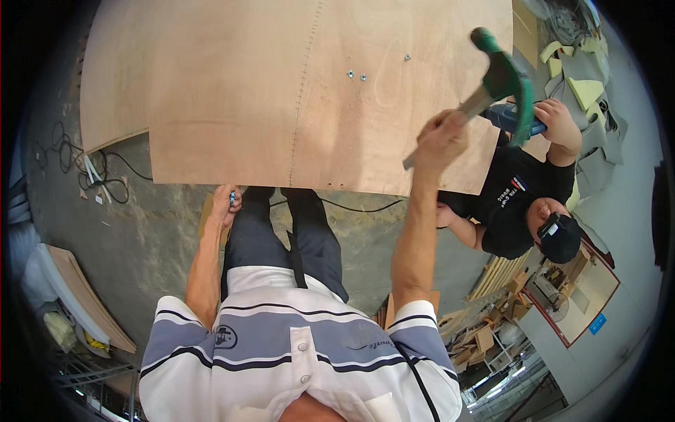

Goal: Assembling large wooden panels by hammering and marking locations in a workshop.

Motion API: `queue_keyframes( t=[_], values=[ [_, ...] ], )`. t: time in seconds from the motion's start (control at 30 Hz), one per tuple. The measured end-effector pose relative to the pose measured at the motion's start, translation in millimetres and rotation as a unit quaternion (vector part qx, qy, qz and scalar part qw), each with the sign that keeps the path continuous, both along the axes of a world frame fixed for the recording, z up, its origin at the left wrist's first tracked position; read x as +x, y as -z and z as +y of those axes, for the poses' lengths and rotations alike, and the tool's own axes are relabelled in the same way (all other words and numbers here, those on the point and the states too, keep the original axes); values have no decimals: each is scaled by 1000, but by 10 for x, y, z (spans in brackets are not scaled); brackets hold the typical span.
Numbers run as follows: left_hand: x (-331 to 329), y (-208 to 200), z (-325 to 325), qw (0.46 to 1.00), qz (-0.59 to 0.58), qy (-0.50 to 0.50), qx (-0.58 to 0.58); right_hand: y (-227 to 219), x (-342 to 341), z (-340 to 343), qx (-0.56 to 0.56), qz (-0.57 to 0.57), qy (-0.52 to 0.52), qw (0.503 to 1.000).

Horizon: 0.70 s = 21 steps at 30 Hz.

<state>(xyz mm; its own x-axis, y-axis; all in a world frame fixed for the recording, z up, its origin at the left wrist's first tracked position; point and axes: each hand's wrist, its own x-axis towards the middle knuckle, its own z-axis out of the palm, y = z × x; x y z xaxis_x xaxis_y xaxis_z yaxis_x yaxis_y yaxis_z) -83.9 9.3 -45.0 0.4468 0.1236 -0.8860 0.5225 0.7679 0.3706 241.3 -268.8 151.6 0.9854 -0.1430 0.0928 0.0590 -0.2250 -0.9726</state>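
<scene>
My right hand [441,141] grips the handle of a claw hammer with a green head [508,76], raised over the right part of a plywood sheet [225,91]. Several small shiny metal fittings lie on the wood, looking like tee nuts: a pair [357,76] near the middle and one [407,58] further right. Beside the sheet's near edge, my left hand [226,204] is closed around small shiny metal pieces [233,197] that resemble those fittings. How many it holds is hidden by the fingers.
A co-worker in a black shirt [499,204] stands close at the right, holding a blue tool [517,118] partly hidden behind the hammer head. Black cables [67,151] lie on the floor at left. Foam scraps [585,95] and wood offcuts [485,337] are piled at right.
</scene>
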Motion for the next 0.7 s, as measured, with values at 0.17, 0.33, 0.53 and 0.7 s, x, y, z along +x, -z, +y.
queue_keyframes(
  t=[0.17, 0.33, 0.53, 0.7],
  values=[
    [84, 35, -30, 1000, -22, 13, -16, 1462, -335, -294, -423, 94, -72, 898],
    [53, 63, -55, 1000, -6, -21, -6, 1314, -696, -410, -75, 361, 4, 930],
    [183, -24, -59, 999, -3, -28, -24, 1192, -1731, -1096, -260, 179, 61, 947],
    [213, 102, -74, 999, -11, -42, -18, 1753, -2165, -1050, -200, 289, 194, 916]
  ],
)
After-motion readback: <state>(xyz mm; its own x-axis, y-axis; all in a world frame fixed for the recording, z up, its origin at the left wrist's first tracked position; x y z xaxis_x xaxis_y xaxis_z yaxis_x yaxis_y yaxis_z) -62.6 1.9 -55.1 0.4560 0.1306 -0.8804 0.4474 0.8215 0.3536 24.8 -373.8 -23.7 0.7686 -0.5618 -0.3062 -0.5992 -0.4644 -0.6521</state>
